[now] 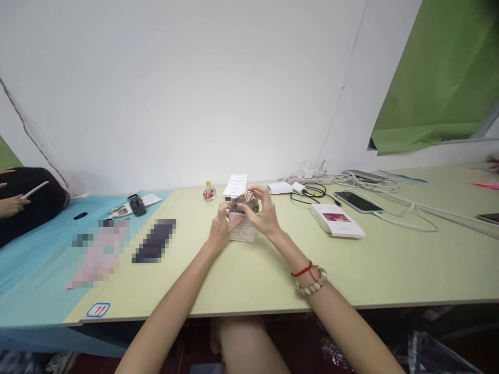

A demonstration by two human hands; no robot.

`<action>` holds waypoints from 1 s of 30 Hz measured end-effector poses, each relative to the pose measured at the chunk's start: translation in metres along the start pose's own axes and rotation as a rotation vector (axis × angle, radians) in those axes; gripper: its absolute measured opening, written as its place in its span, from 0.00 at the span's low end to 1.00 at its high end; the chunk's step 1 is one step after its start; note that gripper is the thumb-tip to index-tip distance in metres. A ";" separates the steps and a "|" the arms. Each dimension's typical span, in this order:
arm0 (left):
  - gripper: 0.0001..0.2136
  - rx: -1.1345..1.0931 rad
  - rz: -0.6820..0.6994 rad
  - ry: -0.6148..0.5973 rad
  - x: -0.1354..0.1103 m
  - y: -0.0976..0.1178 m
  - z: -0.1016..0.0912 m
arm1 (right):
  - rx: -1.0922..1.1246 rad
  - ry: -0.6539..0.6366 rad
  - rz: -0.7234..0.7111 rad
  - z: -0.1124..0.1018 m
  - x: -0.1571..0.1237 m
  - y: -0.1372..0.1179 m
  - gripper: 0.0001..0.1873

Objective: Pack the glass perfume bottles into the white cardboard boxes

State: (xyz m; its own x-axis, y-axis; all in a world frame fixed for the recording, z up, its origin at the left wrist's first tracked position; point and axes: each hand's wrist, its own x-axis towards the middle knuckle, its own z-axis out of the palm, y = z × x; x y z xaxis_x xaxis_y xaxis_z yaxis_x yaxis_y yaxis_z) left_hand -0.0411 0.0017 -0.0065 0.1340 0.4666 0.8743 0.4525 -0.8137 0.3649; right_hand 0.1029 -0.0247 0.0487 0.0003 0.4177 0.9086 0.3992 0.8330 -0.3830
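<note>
Over the middle of the table, both my hands meet at a small dark glassy bottle with a pale shiny cap, which looks like a perfume bottle. My left hand pinches its left side, thumb stretched across the front. My right hand curls round the right side and top, with fingers at the cap. Just below the bottle hangs or lies a pale card with fine print; I cannot tell whether it is held. Behind the bottle stands a white printed box or folded sheet, partly hidden.
A pink perfume bottle with a gold cap stands behind my left hand. To the right are a white box, a phone, cables and a power strip. A black jar and another person's hand are at left.
</note>
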 end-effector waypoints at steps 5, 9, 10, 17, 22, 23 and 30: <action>0.21 0.038 -0.025 -0.027 0.001 0.000 -0.001 | -0.179 -0.061 -0.040 0.003 -0.004 0.007 0.19; 0.16 0.098 -0.003 -0.027 0.003 0.002 -0.003 | -0.252 -0.007 -0.041 0.009 -0.011 0.014 0.13; 0.15 0.112 -0.008 -0.030 0.004 0.002 -0.004 | -0.265 -0.008 -0.047 0.010 -0.012 0.016 0.09; 0.13 0.223 -0.045 -0.092 0.004 0.005 -0.006 | -0.302 -0.024 -0.111 0.007 -0.014 0.020 0.06; 0.13 0.305 -0.058 -0.107 0.004 0.004 -0.008 | -0.290 0.122 -0.043 0.000 -0.009 0.026 0.08; 0.13 0.306 -0.068 -0.113 0.004 0.004 -0.009 | -0.285 0.121 -0.045 -0.001 -0.008 0.026 0.08; 0.20 0.157 -0.195 -0.074 0.006 -0.001 -0.009 | -0.363 0.057 -0.031 0.002 -0.008 0.027 0.05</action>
State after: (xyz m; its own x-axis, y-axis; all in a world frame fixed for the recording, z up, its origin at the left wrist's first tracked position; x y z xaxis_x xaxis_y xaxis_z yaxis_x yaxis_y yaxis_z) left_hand -0.0487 0.0018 0.0014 0.0922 0.6383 0.7643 0.6064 -0.6448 0.4654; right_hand 0.1118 -0.0047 0.0303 0.0298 0.3651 0.9305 0.6993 0.6576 -0.2804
